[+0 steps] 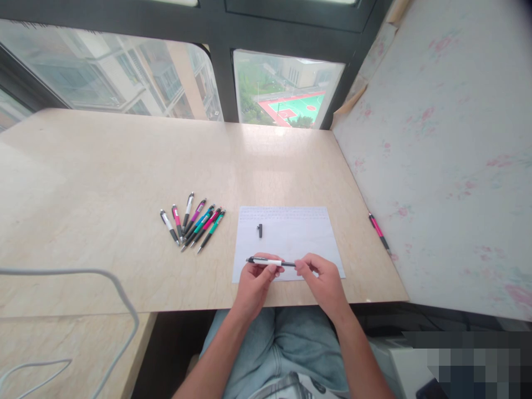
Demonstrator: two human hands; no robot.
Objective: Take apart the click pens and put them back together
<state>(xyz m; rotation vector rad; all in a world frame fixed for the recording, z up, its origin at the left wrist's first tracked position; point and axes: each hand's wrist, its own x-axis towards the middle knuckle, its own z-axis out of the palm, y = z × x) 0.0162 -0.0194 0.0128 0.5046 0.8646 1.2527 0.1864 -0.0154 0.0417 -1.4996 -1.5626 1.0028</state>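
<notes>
My left hand (256,280) pinches the white barrel of a ballpoint pen (272,262), held level above the paper, its black and silver push-button end to the left. A thin dark rod that looks like a pen refill (288,264) extends from the barrel's right end. My right hand (320,274) pinches the rod's far end between thumb and fingers; its tip is hidden there. Beneath both hands lies a sheet of paper (291,239) with lines of writing along its top. On it, beyond the left hand, rests a small black pen part (260,230).
Left of the paper, several pens (199,224) in white, pink, purple, blue and green lie in a loose pile. A pink pen (379,231) lies against the floral wall (449,183) at right. A grey cable (118,285) arcs over the desk (103,177) at lower left.
</notes>
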